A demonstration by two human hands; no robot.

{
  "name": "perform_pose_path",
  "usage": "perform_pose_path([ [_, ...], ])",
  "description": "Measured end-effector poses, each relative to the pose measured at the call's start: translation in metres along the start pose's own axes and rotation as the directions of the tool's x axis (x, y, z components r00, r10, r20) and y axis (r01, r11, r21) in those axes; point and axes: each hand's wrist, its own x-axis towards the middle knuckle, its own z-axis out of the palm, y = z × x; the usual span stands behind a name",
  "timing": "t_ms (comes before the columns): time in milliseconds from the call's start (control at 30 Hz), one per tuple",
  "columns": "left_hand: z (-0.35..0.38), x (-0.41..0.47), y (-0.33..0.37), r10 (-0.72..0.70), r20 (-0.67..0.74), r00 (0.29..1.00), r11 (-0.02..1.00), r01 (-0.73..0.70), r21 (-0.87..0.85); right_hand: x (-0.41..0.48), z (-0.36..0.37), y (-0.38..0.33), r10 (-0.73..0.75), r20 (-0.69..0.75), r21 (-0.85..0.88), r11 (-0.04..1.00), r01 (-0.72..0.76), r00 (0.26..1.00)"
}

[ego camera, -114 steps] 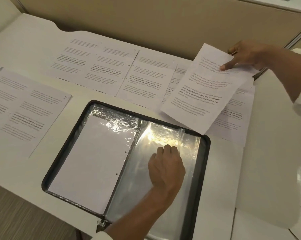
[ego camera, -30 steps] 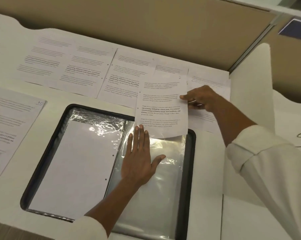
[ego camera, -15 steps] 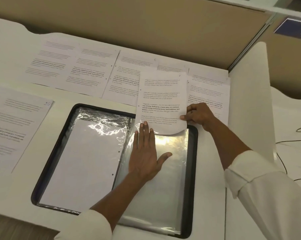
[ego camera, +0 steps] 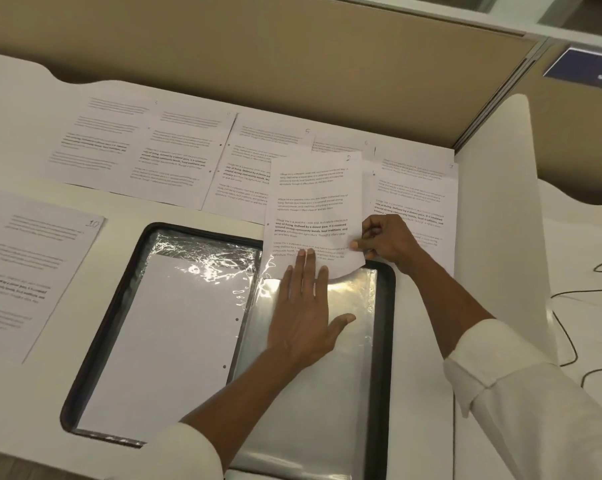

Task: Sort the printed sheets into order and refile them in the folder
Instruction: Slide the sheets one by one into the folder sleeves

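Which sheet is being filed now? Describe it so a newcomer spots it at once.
Find the open black folder. At the top of its right-hand clear sleeve, one sheet overhangs the rim, pinched by the right hand, the left hand flat below it. Unlike the flat sheets in the row behind, its bottom edge curls and its top corner reads 2.

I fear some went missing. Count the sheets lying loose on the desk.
7 visible: left sheet; back row, left to right: first, second, third, fourth half covered, fifth, and a sixth peeking behind it. The held sheet may hide more.
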Motion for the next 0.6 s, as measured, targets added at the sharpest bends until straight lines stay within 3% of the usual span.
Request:
perform_pose_path([
  [133, -0.015, 0.029, 0.013, 0.073, -0.070, 0.995, 0.997, -0.074, -0.016, -0.001, -0.004, 0.003, 0.002, 0.010, -0.026, 1.000, -0.002, 1.000],
  [300, -0.033, 0.064, 0.023, 0.096, -0.041, 0.995, 0.995, -0.098, -0.034, -0.005, -0.008, 0.001, 0.007, 0.050, -0.008, 1.000, -0.006, 0.999],
  [500, -0.038, 0.079, 0.029, -0.104, 0.112, 0.988, 0.939, 0.135, -0.317, -0.011, -0.014, -0.002, 0.011, 0.214, -0.023, 1.000, -0.006, 0.977],
  [600, -0.035, 0.077, 0.028, -0.160, 0.150, 0.976, 0.886, 0.208, -0.415, -0.011, -0.013, -0.002, -0.002, 0.226, -0.078, 0.997, 0.020, 0.974],
])
